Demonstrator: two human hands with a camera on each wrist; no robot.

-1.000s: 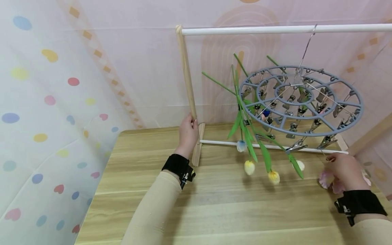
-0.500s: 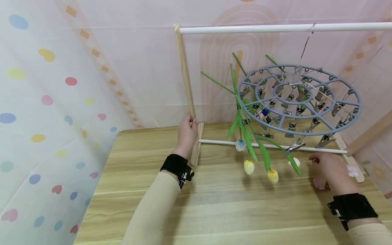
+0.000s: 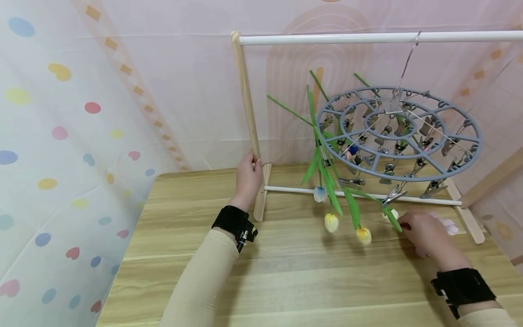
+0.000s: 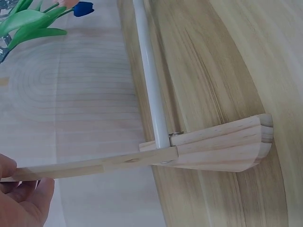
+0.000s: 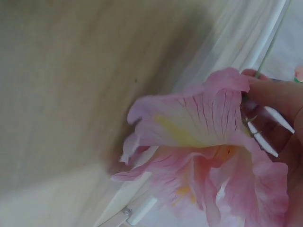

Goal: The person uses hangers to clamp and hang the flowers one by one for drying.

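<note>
Low over the wooden table [image 3: 286, 281], the right hand [image 3: 425, 234] has its fingers curled round a pink flower [image 5: 199, 142], just beside the hanging tulips [image 3: 347, 227]. Further back, the left hand [image 3: 248, 179] wraps round the wooden post [image 3: 246, 95] of the rack near its foot. Beyond them, the grey clip hanger [image 3: 400, 134] hangs from the white rail [image 3: 367, 38], with green stems clipped at its left edge.

Clip hanger [image 3: 402, 136] hangs from rack rail [image 3: 367, 38]; flower [image 3: 447, 225] apparently on table [image 3: 286, 272], right.
</note>
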